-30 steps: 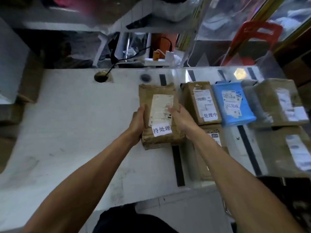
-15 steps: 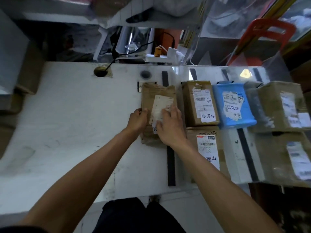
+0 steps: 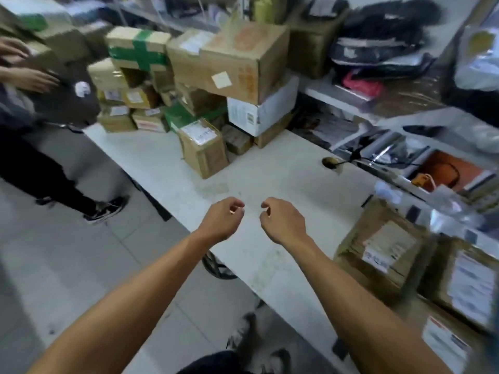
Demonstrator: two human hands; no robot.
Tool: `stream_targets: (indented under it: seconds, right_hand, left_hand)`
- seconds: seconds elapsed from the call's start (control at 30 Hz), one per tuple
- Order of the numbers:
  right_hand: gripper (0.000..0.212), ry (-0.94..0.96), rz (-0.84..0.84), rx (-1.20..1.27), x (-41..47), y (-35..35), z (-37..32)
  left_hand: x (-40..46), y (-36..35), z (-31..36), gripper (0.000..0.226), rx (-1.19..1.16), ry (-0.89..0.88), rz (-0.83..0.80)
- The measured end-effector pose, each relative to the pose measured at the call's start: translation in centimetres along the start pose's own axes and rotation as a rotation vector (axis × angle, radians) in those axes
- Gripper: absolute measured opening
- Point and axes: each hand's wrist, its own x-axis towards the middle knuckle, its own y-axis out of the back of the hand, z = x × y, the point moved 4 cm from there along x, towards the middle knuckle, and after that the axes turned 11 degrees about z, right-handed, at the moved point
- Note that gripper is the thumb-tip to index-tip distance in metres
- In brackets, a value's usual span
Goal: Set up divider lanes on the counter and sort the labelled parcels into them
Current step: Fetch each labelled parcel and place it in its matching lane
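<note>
Both hands hover over the white counter (image 3: 270, 168) with fingers loosely curled and nothing in them: my left hand (image 3: 222, 218) and my right hand (image 3: 282, 221) sit side by side. At the right, the brown labelled parcel (image 3: 383, 244) I just handled lies flat on the counter, with two more labelled brown parcels (image 3: 464, 282) beside it, blurred. A heap of unsorted cardboard parcels (image 3: 189, 85) is piled at the counter's far left end; a small labelled box (image 3: 202, 147) stands nearest to my hands.
Another person (image 3: 40, 109) in dark clothes stands on the tiled floor at left, hands near the pile. Shelves (image 3: 378, 103) with bags, cables and clutter run behind the counter. A cable hole (image 3: 329, 161) sits near the counter's back edge.
Both hands have let go of the brown parcel, which stays on the counter at right. My view has swung left toward the parcel pile, and my hands moved left with it.
</note>
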Motion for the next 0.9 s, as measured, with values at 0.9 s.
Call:
stream_targets:
  seconds: [0.9]
  right_hand:
    - [0.047,-0.179,-0.109,-0.151,13.6,-13.7,-13.0]
  left_hand:
    - [16.2,14.6,-17.4,0.035,0.01,0.059,-0.007]
